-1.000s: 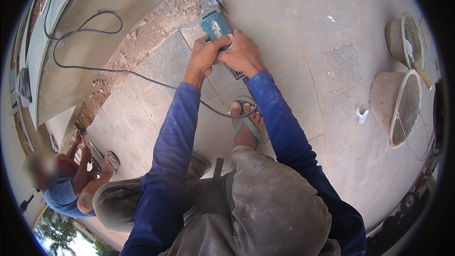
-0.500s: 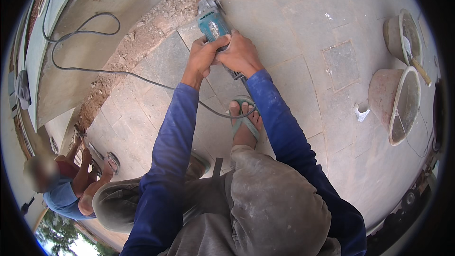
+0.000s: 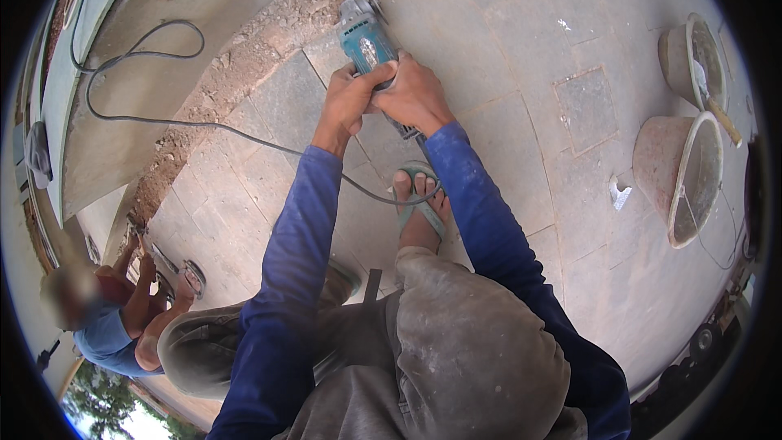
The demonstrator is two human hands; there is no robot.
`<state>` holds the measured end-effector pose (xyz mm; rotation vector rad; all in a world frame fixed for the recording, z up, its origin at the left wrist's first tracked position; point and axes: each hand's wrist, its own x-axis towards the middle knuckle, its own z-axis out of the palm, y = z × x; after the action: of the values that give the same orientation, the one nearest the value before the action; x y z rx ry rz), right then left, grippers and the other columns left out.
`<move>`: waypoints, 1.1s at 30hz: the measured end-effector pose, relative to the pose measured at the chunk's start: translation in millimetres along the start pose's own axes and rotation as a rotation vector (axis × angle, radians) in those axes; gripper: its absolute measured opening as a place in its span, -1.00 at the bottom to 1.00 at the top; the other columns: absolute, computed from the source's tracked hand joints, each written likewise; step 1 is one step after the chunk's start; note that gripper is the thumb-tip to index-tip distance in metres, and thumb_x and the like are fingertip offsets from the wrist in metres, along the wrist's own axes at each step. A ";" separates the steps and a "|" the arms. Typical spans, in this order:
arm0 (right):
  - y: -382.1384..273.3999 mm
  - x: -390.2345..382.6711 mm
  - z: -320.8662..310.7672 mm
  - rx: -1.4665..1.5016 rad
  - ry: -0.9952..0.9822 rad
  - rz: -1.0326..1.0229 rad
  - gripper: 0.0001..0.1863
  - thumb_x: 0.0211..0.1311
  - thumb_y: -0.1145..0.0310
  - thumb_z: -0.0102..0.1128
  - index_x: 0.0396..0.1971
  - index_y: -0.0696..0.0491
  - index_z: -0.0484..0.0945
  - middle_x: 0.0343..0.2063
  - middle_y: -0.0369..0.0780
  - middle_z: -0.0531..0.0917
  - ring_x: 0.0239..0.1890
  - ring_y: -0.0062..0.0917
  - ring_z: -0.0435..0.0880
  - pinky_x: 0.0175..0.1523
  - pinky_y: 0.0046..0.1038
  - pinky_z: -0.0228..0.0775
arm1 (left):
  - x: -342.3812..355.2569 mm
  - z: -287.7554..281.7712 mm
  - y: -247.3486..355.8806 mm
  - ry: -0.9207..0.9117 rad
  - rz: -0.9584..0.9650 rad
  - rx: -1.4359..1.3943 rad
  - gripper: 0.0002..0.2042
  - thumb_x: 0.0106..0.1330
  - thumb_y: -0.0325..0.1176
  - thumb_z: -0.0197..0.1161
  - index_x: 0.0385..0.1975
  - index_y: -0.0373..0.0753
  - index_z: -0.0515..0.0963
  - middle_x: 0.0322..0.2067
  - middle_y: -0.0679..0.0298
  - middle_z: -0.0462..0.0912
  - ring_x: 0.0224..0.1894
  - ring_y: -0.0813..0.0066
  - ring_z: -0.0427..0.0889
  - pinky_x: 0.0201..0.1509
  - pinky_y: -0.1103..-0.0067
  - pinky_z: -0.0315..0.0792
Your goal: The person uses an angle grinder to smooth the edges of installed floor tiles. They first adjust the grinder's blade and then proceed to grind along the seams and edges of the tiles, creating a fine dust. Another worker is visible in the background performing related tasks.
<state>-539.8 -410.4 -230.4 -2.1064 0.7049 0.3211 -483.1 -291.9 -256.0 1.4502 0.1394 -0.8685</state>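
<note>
Grey paving [image 3: 509, 224] borders a strip of rubble [image 3: 224, 77] at the far side, where the head of a grinder [image 3: 366, 42] stands at their edge, left hand [image 3: 345, 104] and right hand [image 3: 415, 94] both gripping its body. Apparent step: cutting; the next move calls for a firm hold. At right, a wooden-handled tool [image 3: 723, 121] crosses the far bucket's [image 3: 673, 63] rim; the near bucket's [image 3: 658, 151] contents are indistinct.

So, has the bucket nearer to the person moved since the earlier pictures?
No. Against the square floor patch, the nearer bucket keeps its place to the right; only the whole view shifted slightly.
</note>
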 end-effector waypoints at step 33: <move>3.6 -10.4 -1.1 -0.017 -0.004 0.009 -0.36 -0.14 0.30 0.40 -0.02 0.32 0.47 -0.15 0.15 0.69 -0.05 0.04 0.71 0.08 -0.13 0.56 | -1.4 -5.1 -8.5 -0.069 -0.065 0.065 -0.48 0.31 -0.20 0.40 0.07 -0.51 0.48 -0.13 0.05 0.68 -0.20 0.35 0.76 -0.20 0.47 0.71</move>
<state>-550.4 -409.1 -227.3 -2.1184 0.7119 0.3371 -487.0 -285.7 -262.9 1.4811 0.1074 -0.9826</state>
